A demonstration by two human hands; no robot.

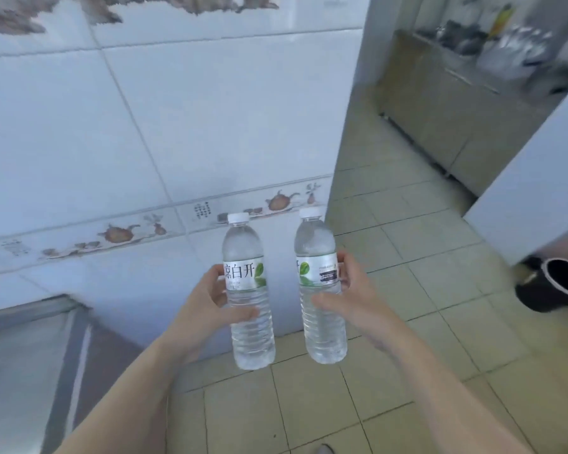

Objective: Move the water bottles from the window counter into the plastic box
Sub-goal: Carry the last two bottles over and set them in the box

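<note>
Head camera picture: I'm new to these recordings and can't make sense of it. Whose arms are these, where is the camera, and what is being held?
There is no machine here. The camera sits on a person's head and looks forward and down, so the two bare arms reaching in from the bottom are the wearer's own. The left hand grips a clear plastic water bottle with a white cap and green-leaf label; the right hand grips a second matching bottle. Both bottles are upright, apart, held in the air above a pale tiled floor, beside a white tiled wall. The plastic box is not in view.
</note>
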